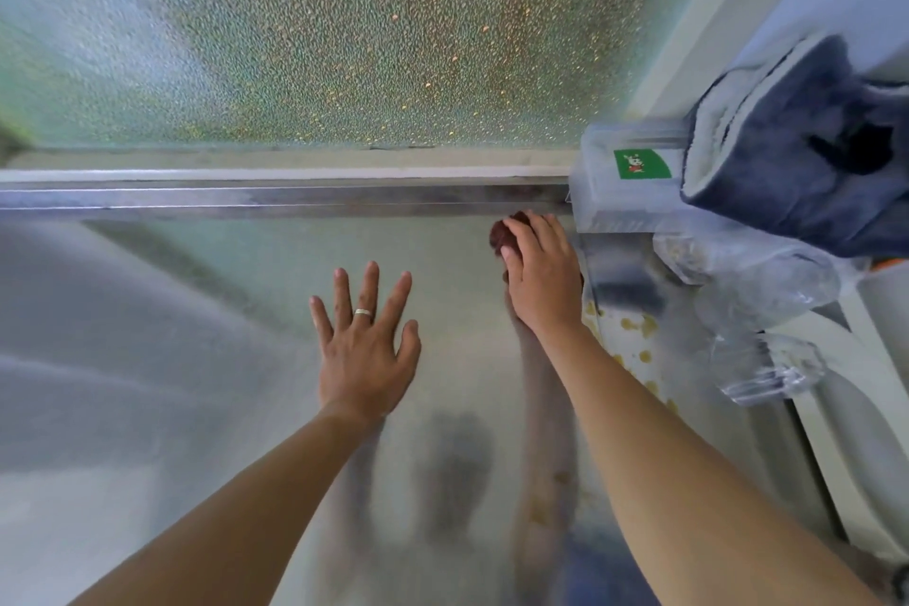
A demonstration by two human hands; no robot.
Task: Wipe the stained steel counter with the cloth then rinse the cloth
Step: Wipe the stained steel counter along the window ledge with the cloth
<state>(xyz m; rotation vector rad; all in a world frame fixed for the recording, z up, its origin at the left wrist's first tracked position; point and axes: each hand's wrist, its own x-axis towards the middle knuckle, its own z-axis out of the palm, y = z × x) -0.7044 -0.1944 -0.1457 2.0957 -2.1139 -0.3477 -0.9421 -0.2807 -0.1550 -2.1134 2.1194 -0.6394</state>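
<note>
While the steel counter (221,310) fills most of the view, the left hand (366,349) is laid flat on it with the fingers straight and spread, nothing being held; a ring (363,312) is worn on one finger. The right hand (541,276) is placed palm-down over a dark red cloth (504,231), which is pressed against the counter at its far right, close to the raised back rim (295,199). The fingers of this hand are curved over the cloth, only a small part of which is seen past the fingertips and the thumb side. Both forearms are reflected dimly in the counter's surface. Just to the right of the cloth, a clear plastic container with a green label (634,172) is seen, touching or nearly touching the back rim. A folded dark blue towel (806,162) is piled on that container. Nearer along the counter's right edge, clear plastic items (757,290) are seen, blurred. Behind the back rim, a pebbled glass pane (344,30) is seen.
</note>
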